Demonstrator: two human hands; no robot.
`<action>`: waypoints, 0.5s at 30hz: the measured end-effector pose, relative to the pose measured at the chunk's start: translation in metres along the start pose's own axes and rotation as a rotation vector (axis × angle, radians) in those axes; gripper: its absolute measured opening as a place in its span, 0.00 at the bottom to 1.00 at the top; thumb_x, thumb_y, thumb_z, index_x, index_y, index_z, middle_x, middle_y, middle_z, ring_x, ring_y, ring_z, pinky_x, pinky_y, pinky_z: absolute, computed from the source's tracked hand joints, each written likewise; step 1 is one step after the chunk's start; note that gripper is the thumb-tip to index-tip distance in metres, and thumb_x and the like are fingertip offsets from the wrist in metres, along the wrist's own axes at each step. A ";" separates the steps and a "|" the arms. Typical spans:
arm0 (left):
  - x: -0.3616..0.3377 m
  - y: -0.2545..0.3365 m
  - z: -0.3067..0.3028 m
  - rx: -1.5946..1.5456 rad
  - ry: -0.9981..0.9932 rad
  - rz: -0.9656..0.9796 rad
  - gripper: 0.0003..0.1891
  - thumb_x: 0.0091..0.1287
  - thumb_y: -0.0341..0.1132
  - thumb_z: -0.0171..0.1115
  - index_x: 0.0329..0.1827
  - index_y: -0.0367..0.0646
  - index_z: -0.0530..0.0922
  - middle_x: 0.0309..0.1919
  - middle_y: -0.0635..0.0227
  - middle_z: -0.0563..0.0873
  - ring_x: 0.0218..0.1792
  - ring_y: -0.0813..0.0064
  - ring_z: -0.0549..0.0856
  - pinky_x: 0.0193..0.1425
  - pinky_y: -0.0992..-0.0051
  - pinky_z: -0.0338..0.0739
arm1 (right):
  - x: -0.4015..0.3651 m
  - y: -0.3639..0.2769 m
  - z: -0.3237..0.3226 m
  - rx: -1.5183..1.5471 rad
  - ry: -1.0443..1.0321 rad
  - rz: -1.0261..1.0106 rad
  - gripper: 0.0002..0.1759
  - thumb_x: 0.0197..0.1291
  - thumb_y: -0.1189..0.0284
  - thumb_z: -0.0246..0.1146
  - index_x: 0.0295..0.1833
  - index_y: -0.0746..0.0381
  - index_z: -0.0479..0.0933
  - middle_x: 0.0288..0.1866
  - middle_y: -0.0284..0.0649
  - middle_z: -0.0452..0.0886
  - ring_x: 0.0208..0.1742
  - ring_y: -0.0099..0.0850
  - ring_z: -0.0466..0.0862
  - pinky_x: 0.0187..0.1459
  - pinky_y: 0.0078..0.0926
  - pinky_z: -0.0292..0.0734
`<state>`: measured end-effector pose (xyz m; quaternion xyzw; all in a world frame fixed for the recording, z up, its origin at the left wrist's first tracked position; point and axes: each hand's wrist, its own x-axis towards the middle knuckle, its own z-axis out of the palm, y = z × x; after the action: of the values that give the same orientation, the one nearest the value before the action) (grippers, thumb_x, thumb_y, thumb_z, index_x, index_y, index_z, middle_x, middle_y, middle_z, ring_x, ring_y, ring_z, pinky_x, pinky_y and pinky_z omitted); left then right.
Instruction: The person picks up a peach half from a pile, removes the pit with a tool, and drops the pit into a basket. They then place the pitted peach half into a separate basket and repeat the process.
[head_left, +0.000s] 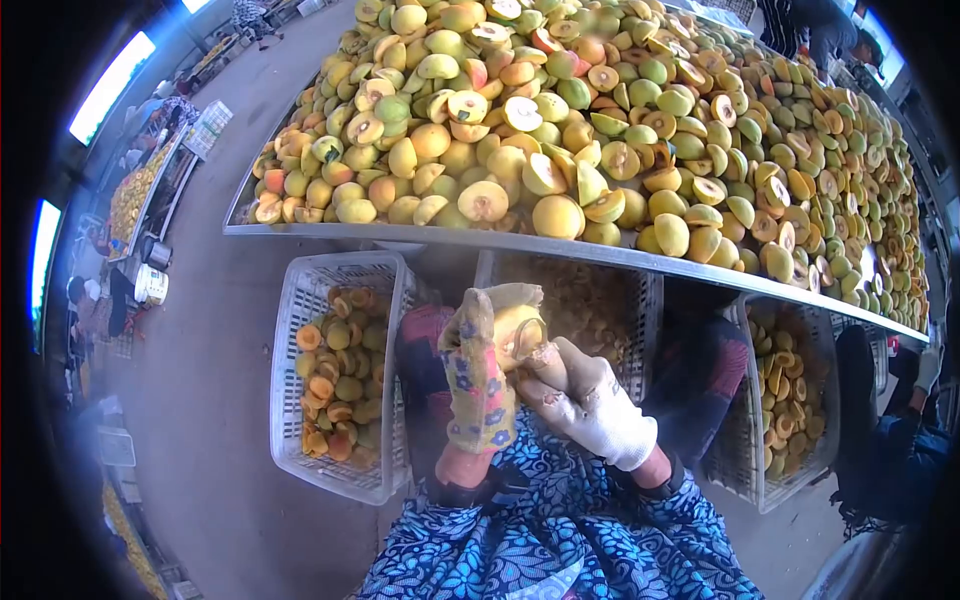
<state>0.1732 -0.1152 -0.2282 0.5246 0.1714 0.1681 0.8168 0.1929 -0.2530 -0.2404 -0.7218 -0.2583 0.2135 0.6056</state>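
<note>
My left hand, in a soiled glove with blue flowers, is closed around a yellow peach half held just below the table edge. My right hand, in a white glove, presses against the fruit from the right with its fingers curled; a tool in it cannot be made out. Both hands are over my lap, above a blue patterned apron. A big heap of whole and halved peaches covers the metal table in front of me.
A white plastic crate with pitted halves stands on the floor at my left. Another crate with halves is at my right, and a third under the table. A person's dark sleeve shows at far right. Other workers sit far left.
</note>
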 end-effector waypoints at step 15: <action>0.001 -0.012 0.005 0.106 0.068 0.105 0.24 0.78 0.50 0.51 0.44 0.35 0.84 0.41 0.65 0.88 0.38 0.81 0.84 0.41 0.82 0.77 | 0.008 0.010 -0.004 -0.067 -0.063 -0.034 0.13 0.65 0.70 0.65 0.43 0.64 0.68 0.30 0.54 0.76 0.35 0.57 0.80 0.34 0.40 0.74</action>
<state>0.1777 -0.1235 -0.2368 0.5694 0.1801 0.2193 0.7715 0.2030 -0.2526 -0.2494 -0.7303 -0.2962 0.2169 0.5760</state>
